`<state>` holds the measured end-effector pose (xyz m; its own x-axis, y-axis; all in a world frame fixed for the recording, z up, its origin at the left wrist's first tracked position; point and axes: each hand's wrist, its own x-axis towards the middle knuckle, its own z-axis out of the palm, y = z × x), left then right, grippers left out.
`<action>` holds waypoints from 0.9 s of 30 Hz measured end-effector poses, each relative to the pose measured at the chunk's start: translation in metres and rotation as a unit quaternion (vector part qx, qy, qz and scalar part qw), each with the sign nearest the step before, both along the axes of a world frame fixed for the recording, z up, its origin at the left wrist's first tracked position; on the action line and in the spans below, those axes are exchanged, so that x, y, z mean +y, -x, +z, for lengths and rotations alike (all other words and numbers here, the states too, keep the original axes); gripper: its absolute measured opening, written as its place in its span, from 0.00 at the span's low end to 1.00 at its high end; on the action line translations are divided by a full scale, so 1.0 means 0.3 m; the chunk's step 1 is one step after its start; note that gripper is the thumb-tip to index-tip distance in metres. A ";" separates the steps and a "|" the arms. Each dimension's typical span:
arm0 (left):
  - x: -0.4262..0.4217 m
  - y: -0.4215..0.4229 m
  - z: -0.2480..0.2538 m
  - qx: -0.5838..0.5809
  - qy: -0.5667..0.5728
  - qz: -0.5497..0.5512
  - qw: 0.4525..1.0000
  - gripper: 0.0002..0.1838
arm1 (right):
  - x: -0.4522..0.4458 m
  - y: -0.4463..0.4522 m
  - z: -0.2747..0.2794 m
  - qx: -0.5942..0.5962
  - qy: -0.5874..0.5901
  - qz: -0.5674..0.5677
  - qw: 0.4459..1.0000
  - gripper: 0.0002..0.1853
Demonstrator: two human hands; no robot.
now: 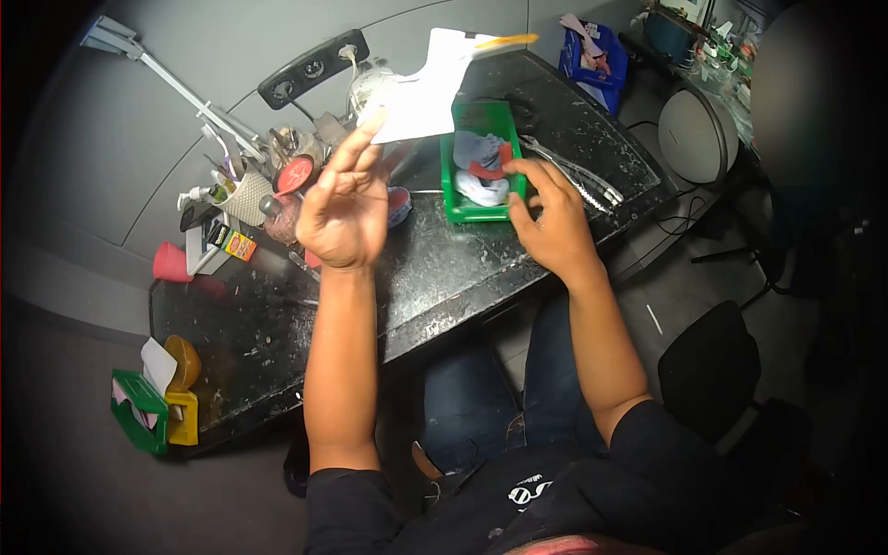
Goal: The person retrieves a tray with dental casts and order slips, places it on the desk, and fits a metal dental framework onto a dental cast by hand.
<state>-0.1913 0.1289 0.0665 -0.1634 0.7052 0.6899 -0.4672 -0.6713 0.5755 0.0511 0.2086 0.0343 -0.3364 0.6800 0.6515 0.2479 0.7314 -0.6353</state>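
My left hand point(347, 208) is raised over the bench, palm up. Its fingertips are on the lower left corner of a white sheet of paper point(425, 102), which glares brightly and has an orange-yellow strip point(506, 41) at its upper right. My right hand point(558, 222) is at the right side of a green bin point(477, 214). Its index finger reaches a red part point(490, 169) in the bin; the thumb, apart from it, is by the rim. Also in the bin are a grey piece point(478, 148) and a white piece point(482, 188) that look like dental casts.
Long metal tools point(578, 176) lie right of the bin. A woven holder point(248, 199), jars and a red cup point(171, 263) crowd the bench's back left. Another green bin point(157, 435) and a yellow bin point(188, 421) are at the left end. A blue bin point(592, 69) stands far right.
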 end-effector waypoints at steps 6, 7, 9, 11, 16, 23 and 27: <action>-0.047 0.020 0.089 -0.089 0.034 0.017 0.995 0.57 | -0.045 -0.061 0.043 -0.058 0.082 0.032 0.994 0.10; -0.048 0.018 0.101 -0.088 0.035 0.027 0.995 0.60 | -0.060 -0.067 0.064 -0.091 0.115 0.052 0.988 0.09; -0.043 0.018 0.102 -0.074 0.037 0.038 0.996 0.60 | -0.079 -0.054 0.113 -0.076 0.038 0.044 0.995 0.10; -0.032 0.036 0.082 -0.041 0.036 0.041 0.998 0.62 | -0.069 -0.035 0.119 -0.058 -0.024 0.041 0.997 0.11; -0.006 0.023 0.049 -0.033 0.058 0.055 0.996 0.61 | 0.029 0.048 0.140 -0.225 -0.076 0.095 0.967 0.20; 0.019 0.008 0.010 -0.015 0.098 0.021 0.995 0.58 | 0.169 0.103 0.187 -0.239 0.041 0.197 0.950 0.23; 0.018 -0.019 0.027 -0.006 0.115 0.046 0.992 0.62 | 0.186 0.117 0.167 -0.160 0.013 0.148 0.976 0.14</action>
